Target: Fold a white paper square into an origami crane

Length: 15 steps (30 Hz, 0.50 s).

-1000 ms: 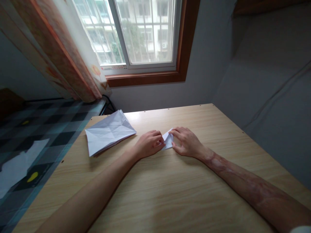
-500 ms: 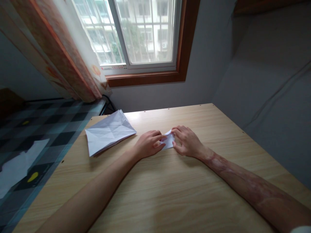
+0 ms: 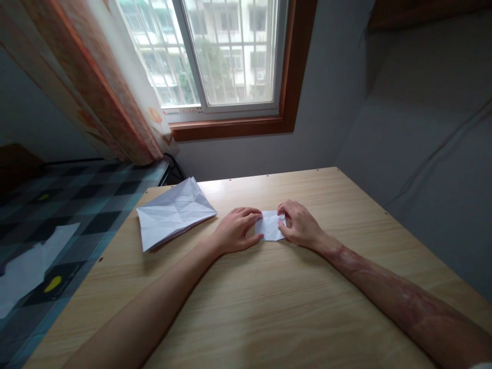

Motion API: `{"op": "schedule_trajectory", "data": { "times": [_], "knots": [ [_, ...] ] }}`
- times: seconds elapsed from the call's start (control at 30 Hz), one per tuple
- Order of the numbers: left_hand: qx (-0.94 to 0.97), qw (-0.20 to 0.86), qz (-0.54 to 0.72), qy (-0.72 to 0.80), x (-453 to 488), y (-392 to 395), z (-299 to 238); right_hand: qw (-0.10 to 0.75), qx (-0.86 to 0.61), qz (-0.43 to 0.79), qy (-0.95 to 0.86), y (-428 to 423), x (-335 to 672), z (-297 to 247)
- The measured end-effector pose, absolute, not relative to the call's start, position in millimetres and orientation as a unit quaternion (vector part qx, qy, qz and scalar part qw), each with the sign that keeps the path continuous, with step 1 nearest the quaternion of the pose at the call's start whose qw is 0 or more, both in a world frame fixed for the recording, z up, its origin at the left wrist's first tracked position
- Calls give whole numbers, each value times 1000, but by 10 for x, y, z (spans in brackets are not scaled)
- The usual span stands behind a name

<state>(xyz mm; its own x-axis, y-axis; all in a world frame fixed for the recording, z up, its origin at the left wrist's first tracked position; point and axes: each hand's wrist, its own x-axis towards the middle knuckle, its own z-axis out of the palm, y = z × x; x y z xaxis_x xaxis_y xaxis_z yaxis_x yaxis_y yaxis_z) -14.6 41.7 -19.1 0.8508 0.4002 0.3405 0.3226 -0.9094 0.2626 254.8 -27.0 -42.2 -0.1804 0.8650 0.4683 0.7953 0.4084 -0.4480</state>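
A small folded piece of white paper (image 3: pixel 270 226) lies on the wooden table (image 3: pixel 246 302) between my two hands. My left hand (image 3: pixel 239 229) grips its left edge, with thumb and fingers at the near and far corners. At the right edge, my right hand (image 3: pixel 300 223) holds the paper with its fingers curled over the far corner and the thumb at the side. Creased larger sheets of white paper (image 3: pixel 175 211) rest to the left of my left hand, apart from it.
Left of the table is a surface with a dark checked cloth (image 3: pixel 115 192), with a white paper scrap (image 3: pixel 28 269) on it. Behind the table stand a wall and a barred window (image 3: pixel 238 56), beside an orange patterned curtain (image 3: pixel 88 77). A cable (image 3: pixel 434 156) runs along the right wall.
My hands have moved farther apart, the right one shifting slightly right. More of the small paper shows between them, lying flatter and squarer. The larger creased sheets have stayed put.
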Motion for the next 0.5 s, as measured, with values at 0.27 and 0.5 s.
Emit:
{"op": "schedule_trajectory", "data": {
  "times": [0.27, 0.5],
  "knots": [
    [938, 71, 255, 222, -172, 494, -264, 336, -536, 44, -773, -256, 2554, -427],
    [943, 64, 248, 210, -160, 503, -300, 335, -546, 38, -767, -267, 2541, -449]
  ]
}}
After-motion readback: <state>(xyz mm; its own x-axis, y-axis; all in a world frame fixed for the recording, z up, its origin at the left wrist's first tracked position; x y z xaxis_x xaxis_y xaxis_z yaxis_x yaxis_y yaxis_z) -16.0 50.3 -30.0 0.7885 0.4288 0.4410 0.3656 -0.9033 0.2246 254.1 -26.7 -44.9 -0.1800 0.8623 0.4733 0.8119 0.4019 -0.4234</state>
